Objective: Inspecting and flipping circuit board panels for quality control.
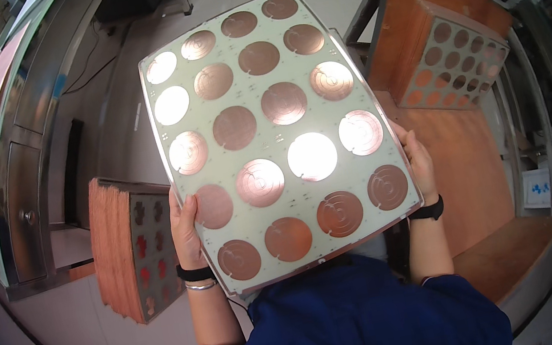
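Observation:
Between my two hands is a large pale green circuit board panel (270,145) with rows of round copper discs, some glaring white with reflected light. It is tilted and held up in front of my body. My left hand (186,227) grips its left edge near the lower corner, the thumb resting on the front face. On the opposite edge, my right hand (419,160) clasps the panel's side; part of its fingers is hidden behind the panel. I wear a dark band on each wrist.
On the left stands a thick stack of copper-edged panels (116,252). A wooden rack (464,169) at the right holds another stack of disc-patterned panels (452,60). A metal cabinet (19,181) lines the far left. A cable (96,67) trails along the floor behind.

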`<state>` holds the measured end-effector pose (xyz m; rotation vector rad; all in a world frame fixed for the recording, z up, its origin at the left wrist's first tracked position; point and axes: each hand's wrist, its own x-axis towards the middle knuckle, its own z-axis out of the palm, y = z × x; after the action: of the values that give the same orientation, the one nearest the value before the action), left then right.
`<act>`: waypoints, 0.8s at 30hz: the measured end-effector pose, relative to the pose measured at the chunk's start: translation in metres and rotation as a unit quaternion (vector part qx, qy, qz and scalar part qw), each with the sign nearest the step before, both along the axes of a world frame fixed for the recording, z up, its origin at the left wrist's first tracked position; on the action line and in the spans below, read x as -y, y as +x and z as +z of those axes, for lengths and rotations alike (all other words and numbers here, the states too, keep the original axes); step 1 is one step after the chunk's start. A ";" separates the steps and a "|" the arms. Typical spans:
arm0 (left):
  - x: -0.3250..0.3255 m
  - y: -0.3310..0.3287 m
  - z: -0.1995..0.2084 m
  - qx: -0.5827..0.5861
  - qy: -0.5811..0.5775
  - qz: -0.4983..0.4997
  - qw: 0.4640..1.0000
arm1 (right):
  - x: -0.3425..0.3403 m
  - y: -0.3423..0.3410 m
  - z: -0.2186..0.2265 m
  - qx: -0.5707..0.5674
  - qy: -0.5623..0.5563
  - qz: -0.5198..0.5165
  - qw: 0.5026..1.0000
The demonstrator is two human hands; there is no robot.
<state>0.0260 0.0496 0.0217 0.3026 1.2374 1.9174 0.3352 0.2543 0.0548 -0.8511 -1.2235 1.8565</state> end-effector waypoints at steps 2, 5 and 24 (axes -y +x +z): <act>-0.005 0.002 0.005 0.003 -0.005 0.010 1.000 | -0.002 0.001 -0.001 0.000 -0.003 -0.002 1.000; -0.004 0.003 0.007 0.003 -0.008 0.013 1.000 | -0.005 0.004 -0.007 0.001 -0.005 0.001 1.000; 0.010 0.001 0.003 0.002 0.022 0.023 0.999 | -0.002 -0.002 -0.001 -0.042 0.045 0.042 0.997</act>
<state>0.0268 0.0399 0.0243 0.2955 1.2109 1.9852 0.3330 0.2564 0.0543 -0.6743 -1.2970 1.8678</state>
